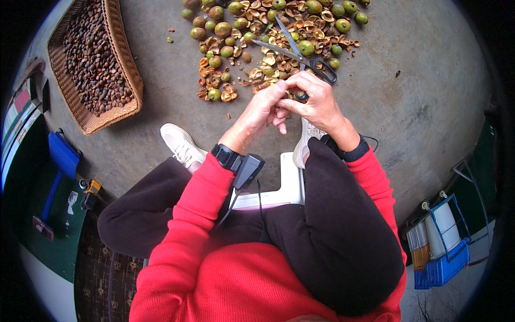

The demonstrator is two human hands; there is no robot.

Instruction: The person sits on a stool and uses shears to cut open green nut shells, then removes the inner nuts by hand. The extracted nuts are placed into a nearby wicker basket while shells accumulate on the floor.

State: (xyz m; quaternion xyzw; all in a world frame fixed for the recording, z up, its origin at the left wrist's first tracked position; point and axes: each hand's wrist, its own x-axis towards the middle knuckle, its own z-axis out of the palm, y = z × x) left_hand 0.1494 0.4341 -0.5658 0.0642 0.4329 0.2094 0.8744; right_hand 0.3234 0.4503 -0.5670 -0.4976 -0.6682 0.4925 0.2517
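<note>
My left hand (263,106) and my right hand (316,100) meet above the concrete floor, fingertips touching. Whether something small sits between the fingers is hidden. Large scissors (295,52) with spread blades and black handle loops lie across the pile just beyond my right hand, which partly covers one loop. Green-brown round fruits (223,29), apparently oil-tea camellia, are scattered ahead of me. Among them lie many split brown husks (277,60). To the left, a wicker basket (122,52) holds a thick layer of dark brown seeds (94,60).
A white plastic stool (291,177) shows between my legs, near my white shoes (183,145). A boxy device with a cable (249,171) is strapped at my left wrist. A blue dustpan (63,155) stands far left; a blue-framed cart (442,237) is at right.
</note>
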